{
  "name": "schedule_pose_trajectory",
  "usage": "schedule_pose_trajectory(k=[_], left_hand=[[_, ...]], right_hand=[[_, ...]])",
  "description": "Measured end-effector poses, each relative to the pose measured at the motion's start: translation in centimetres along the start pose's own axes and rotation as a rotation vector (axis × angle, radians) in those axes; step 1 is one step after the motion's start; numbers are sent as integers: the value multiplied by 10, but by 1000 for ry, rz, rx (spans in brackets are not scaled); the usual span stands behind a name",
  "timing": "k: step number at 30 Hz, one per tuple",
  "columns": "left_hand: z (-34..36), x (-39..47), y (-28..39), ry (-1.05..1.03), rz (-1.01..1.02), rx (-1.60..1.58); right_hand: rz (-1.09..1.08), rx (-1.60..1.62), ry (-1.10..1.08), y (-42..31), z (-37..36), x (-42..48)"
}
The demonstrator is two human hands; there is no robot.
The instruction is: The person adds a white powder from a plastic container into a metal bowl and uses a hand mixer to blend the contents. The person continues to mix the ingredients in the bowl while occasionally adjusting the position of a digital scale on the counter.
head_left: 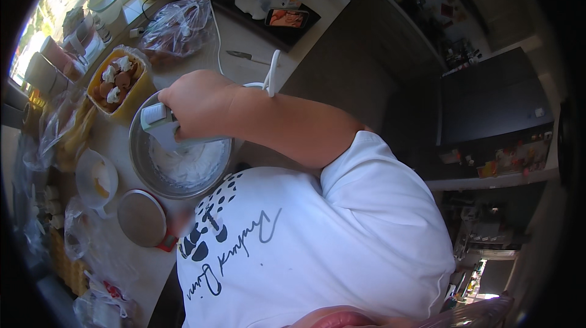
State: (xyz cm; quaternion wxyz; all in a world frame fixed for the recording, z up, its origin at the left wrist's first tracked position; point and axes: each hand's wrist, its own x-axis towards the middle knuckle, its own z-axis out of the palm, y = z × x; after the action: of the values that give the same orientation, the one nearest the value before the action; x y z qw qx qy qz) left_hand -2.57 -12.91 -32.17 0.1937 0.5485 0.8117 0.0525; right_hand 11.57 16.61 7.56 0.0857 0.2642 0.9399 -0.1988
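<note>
My right hand [197,99] grips a white and pale-green hand mixer [160,122] over a deep mixing bowl [135,156]. White whipped foam [190,163] with soft ridges lies in the bowl. The hand and mixer body hide the beaters and part of the far rim. A loop of white cord [274,69] rises beside my forearm. My left hand is not in view. Near my shirt, a kitchen scale [142,218] with a round metal plate and red base sits beside the bowl; a blurred pinkish patch by it is unclear.
A yellow bin [130,110] holds eggshells and crumpled white paper. Beyond lie a filled plastic bag [178,30], a knife [249,57] and a phone [286,18] with its screen lit. A translucent jug [84,174] with some contents stands left of the bowl; plastic bags [98,300] lie near the counter's edge.
</note>
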Motion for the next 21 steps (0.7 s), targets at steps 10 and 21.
schedule_pose_trajectory(k=[10, 21], left_hand=[[-1, 1, 1, 12, 12, 4], [1, 0, 0, 13, 3, 4]], right_hand=[[-57, 130, 59, -8, 12, 8], [-138, -26, -109, -19, 1, -20]])
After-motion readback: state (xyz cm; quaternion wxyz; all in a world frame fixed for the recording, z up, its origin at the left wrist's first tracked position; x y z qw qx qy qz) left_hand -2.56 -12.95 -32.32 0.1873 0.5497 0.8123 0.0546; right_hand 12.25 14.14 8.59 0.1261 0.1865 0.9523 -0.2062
